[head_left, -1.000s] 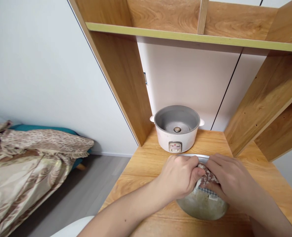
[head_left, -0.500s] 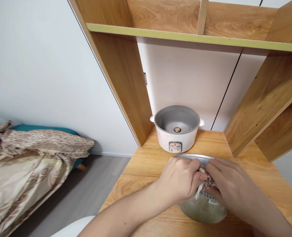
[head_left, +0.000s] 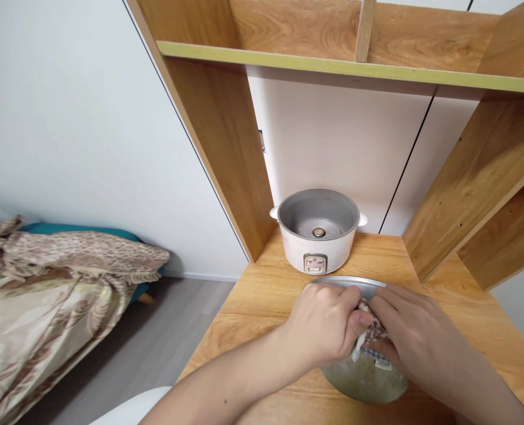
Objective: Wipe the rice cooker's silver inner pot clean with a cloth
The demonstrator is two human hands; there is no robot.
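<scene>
A silver metal inner pot (head_left: pixel 363 382) is tipped on its side above the wooden desk, its rim at the top and its dull outer wall facing me. My left hand (head_left: pixel 328 321) is closed over the pot's rim from the left, its thumb beside a patterned brown-and-white cloth (head_left: pixel 374 332). That cloth is bunched in my right hand (head_left: pixel 416 330), whose fingers press it against the rim and outer wall. Just behind the pot stands a white rice cooker body (head_left: pixel 295 251), open at the top, with its heating plate and central button showing. Both hands hide much of the rim.
The wooden desk (head_left: pixel 226 321) sits within a shelf unit with upright boards and a yellow-edged shelf (head_left: pixel 262 57) overhead. On the left are a patterned bed cover (head_left: pixel 67 289) and grey floor (head_left: pixel 191 301). A white rounded edge (head_left: pixel 133 407) shows at the bottom.
Both hands, the cloth and the pot have shifted only slightly. The cloth's white edge hangs a little lower; the grips stay the same.
</scene>
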